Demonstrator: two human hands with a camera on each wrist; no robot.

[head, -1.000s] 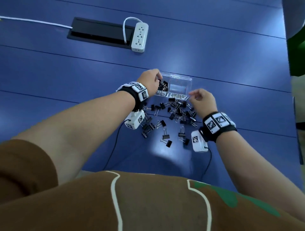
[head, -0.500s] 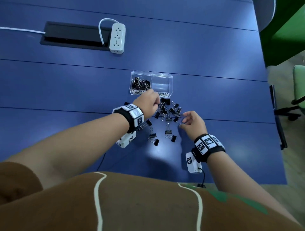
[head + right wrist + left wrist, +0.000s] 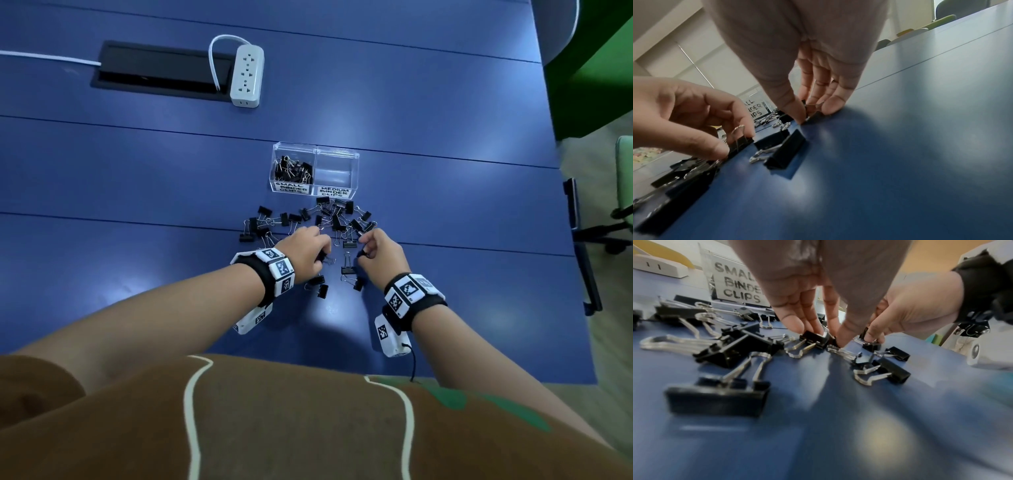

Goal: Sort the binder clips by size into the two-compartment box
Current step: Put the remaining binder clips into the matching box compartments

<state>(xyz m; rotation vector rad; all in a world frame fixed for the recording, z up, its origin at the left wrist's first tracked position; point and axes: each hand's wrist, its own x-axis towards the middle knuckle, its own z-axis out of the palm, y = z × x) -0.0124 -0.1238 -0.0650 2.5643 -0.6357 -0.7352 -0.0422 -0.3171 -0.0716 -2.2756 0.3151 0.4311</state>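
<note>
Both hands are pinching small clips on the table: left hand (image 3: 305, 248) fingering one clip (image 3: 815, 339), right hand (image 3: 382, 251) another (image 3: 804, 112); the box (image 3: 317, 150) is lying straight ahead (small compartment on the left, nearer the left hand)

One two-compartment box (image 3: 315, 170), one power strip (image 3: 247, 76), two hands, dozens of binder clips (image 3: 329, 219)

Head camera looks steeply down from above the blue table (image 3: 137, 171). Both wrist cameras sit low near the tabletop, facing forward along the fingers; all share the scattered binder clips (image 3: 337, 219).
</note>
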